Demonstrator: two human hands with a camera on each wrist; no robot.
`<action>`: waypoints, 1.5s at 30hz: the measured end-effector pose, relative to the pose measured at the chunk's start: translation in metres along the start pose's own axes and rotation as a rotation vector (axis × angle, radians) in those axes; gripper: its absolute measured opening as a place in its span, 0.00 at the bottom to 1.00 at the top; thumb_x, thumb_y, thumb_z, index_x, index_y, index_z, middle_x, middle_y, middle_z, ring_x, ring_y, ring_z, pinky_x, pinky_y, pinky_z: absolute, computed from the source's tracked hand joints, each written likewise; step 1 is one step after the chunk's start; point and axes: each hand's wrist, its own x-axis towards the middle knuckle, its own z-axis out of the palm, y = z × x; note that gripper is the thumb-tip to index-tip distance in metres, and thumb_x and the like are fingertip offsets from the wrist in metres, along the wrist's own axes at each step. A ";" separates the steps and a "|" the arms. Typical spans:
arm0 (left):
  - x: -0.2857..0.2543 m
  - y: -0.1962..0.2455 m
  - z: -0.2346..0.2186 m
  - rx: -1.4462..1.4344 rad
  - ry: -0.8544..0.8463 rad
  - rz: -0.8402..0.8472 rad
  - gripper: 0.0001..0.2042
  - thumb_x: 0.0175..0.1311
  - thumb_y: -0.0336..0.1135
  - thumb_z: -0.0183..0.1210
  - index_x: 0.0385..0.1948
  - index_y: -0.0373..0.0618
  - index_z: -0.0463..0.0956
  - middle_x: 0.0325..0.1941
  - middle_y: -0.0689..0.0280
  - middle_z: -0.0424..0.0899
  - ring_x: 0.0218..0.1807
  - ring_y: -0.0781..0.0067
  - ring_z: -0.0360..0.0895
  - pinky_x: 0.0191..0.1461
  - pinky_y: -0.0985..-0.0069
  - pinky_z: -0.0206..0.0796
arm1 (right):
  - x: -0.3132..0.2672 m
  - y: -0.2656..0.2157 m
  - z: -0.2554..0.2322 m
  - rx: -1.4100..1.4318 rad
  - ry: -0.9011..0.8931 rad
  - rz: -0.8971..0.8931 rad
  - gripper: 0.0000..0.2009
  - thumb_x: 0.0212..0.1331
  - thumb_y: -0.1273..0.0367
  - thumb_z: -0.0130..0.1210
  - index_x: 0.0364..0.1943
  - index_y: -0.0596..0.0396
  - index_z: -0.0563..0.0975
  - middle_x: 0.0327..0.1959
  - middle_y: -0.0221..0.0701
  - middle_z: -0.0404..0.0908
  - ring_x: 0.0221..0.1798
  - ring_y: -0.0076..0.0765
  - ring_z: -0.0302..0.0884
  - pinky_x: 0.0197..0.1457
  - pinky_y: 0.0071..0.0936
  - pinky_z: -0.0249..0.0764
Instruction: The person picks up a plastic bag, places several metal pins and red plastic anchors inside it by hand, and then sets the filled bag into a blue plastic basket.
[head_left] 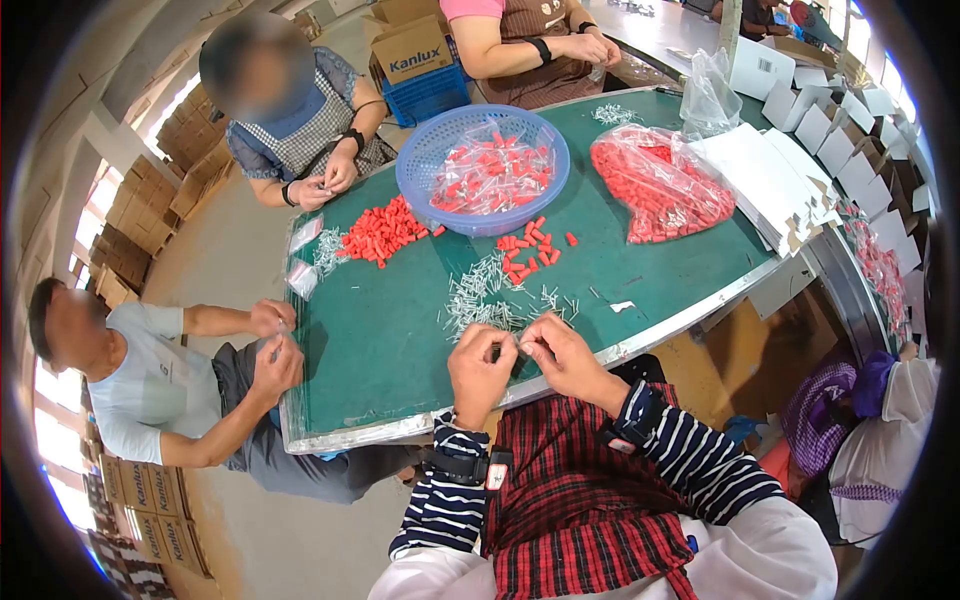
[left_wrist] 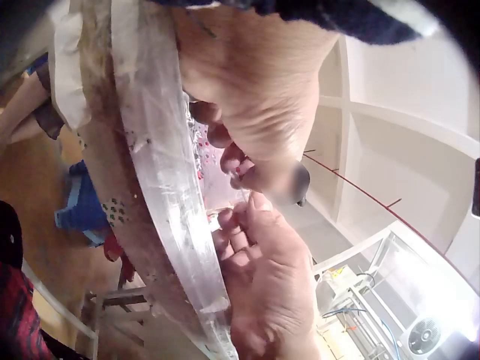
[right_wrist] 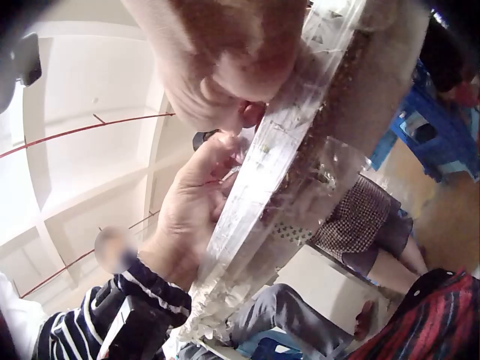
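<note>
At the near edge of the green table (head_left: 390, 350), my left hand (head_left: 482, 368) and right hand (head_left: 567, 360) meet, fingertips almost together. In the left wrist view, both hands pinch a thin pale piece (left_wrist: 244, 195) between thumbs and fingertips; I cannot tell what it is, as the fingers mostly cover it. Just beyond the hands lies a loose pile of silver screws (head_left: 478, 297). Several red plastic plugs (head_left: 527, 262) are scattered behind the screws.
A blue basket (head_left: 408, 178) holds clear packets with red plugs. To its right lie a plastic bag of red plugs (head_left: 660, 195) and stacked white cards (head_left: 760, 165). Another red pile (head_left: 385, 232) is at left. Other people sit around the table. Its metal rim (head_left: 640, 350) runs beneath my wrists.
</note>
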 end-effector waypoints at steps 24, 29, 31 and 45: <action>-0.006 0.006 -0.002 -0.084 0.148 0.054 0.04 0.51 0.18 0.57 0.25 0.38 0.73 0.29 0.65 0.72 0.21 0.84 0.63 0.22 0.85 0.55 | -0.002 -0.007 0.007 -0.176 0.030 -0.218 0.12 0.49 0.79 0.56 0.40 0.60 0.76 0.36 0.38 0.72 0.41 0.46 0.73 0.43 0.35 0.72; 0.001 0.024 -0.006 -0.178 -0.024 -0.029 0.09 0.57 0.18 0.50 0.38 0.35 0.75 0.40 0.64 0.74 0.32 0.85 0.66 0.33 0.87 0.59 | -0.005 -0.002 0.006 -0.037 0.139 -0.127 0.08 0.53 0.77 0.57 0.38 0.59 0.76 0.35 0.37 0.75 0.38 0.43 0.75 0.40 0.31 0.72; 0.000 0.016 -0.005 -0.166 -0.089 -0.047 0.11 0.56 0.18 0.53 0.41 0.36 0.75 0.43 0.65 0.74 0.28 0.86 0.64 0.30 0.87 0.57 | -0.005 -0.001 0.005 0.001 0.165 -0.121 0.07 0.55 0.77 0.57 0.38 0.60 0.76 0.35 0.37 0.76 0.37 0.40 0.76 0.38 0.28 0.72; 0.000 0.005 -0.008 -0.078 -0.285 0.008 0.24 0.47 0.25 0.66 0.51 0.43 0.76 0.46 0.67 0.71 0.25 0.86 0.60 0.27 0.86 0.55 | -0.006 -0.003 0.003 0.022 0.152 -0.147 0.08 0.48 0.82 0.55 0.32 0.57 0.78 0.36 0.34 0.72 0.38 0.39 0.74 0.39 0.30 0.72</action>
